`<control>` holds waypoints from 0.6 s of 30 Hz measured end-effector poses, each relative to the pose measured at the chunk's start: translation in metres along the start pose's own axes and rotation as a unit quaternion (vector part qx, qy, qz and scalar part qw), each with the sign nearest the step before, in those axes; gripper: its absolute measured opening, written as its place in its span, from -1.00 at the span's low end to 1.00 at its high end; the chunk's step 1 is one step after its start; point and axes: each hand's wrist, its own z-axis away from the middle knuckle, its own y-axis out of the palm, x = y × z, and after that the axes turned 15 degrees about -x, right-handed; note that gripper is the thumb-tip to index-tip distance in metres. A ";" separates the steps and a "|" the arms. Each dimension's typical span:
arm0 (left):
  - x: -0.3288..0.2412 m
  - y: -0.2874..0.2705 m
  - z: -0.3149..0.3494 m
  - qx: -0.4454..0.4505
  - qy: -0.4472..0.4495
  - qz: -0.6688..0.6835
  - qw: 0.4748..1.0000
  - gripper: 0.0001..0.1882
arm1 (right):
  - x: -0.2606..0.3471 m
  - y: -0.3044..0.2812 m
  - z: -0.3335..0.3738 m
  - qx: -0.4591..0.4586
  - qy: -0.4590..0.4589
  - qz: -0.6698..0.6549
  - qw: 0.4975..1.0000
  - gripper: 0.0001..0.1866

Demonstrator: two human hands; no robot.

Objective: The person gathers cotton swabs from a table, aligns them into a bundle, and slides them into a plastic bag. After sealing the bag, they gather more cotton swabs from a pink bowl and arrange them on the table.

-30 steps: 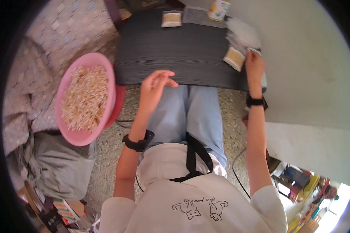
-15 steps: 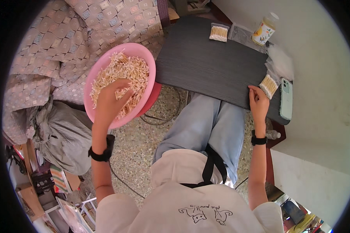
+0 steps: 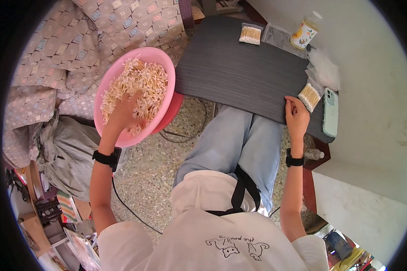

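My left hand (image 3: 123,112) is down in a pink oval basin (image 3: 170,86). Its fingers are apart and reach into a heap of loose cotton swabs (image 3: 142,74), which partly hides the fingertips. At the near right edge of a dark grey tabletop (image 3: 239,67) rests my right hand (image 3: 297,115), with its fingers curled in; whatever they may hold is hidden. Right beside its knuckles lies a clear bag of cotton swabs (image 3: 309,97). A second small bag of swabs (image 3: 250,34) lies at the table's far edge.
Along the table's right side are a pale green phone (image 3: 330,113), a heap of clear plastic bags (image 3: 324,70) and a bottle with a white cap (image 3: 305,31). A red stool (image 3: 169,117) shows under the basin. Patterned cloth (image 3: 54,49) covers the left; a wall (image 3: 371,90) stands right.
My left hand has shifted within the basin, and its fingers have spread over the swabs. The right hand stays beside its bag. The whole view has shifted slightly.
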 end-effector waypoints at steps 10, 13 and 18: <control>0.029 -0.001 0.004 0.003 0.032 0.245 0.969 -0.49 | 0.002 -0.001 0.000 -0.002 -0.008 0.002 1.000 -0.89; 0.031 0.005 0.005 -0.071 0.033 0.230 0.970 -0.61 | 0.002 -0.001 0.000 -0.019 -0.024 -0.013 0.999 -0.89; 0.048 0.013 0.007 -0.165 0.002 0.169 0.972 -0.67 | 0.003 0.000 0.000 -0.008 -0.018 -0.003 1.000 -0.89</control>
